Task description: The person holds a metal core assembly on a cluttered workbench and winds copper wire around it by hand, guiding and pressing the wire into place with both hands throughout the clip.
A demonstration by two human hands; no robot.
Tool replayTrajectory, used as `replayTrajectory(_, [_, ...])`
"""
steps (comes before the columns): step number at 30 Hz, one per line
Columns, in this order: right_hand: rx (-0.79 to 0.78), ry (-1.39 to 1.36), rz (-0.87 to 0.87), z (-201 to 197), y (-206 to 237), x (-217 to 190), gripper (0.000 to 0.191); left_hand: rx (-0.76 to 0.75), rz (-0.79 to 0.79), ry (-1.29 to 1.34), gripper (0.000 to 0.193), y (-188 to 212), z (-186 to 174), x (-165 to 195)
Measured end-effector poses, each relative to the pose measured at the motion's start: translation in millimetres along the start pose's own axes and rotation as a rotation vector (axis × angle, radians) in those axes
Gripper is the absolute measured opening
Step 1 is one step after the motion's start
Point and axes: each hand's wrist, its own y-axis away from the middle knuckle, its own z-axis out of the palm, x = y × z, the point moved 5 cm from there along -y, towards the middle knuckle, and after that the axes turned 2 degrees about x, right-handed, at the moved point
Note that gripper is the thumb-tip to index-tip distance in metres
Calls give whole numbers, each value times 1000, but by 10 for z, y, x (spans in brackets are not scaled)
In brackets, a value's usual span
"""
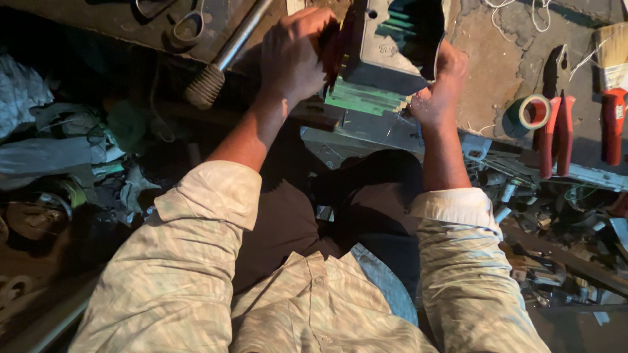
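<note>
Grey metal housing sits tilted at the workbench edge; left hand grips its side, right hand apparently pinches something beneath. A loosened grip could drop it into the lap.

Both forearms reach forward, sleeves rolled; left hand and right hand curled, gripping.

Matt grey plastic housing, rough worn workbench, glossy red-handled pliers.

Bench crowded—pliers (right) block.
</note>
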Motion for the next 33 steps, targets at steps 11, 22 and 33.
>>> replayTrajectory(11, [-69,-134,74,37,10,141,72,347,334,-22,35,38,-191,199])
replayTrajectory(22, [-154,-322,208,77,-192,-198,74,308,376,260,20,38,-406,322])
replayTrajectory(33, [-13,-369,280,133,-125,-46,39,320,442,253,23,31,-360,317])
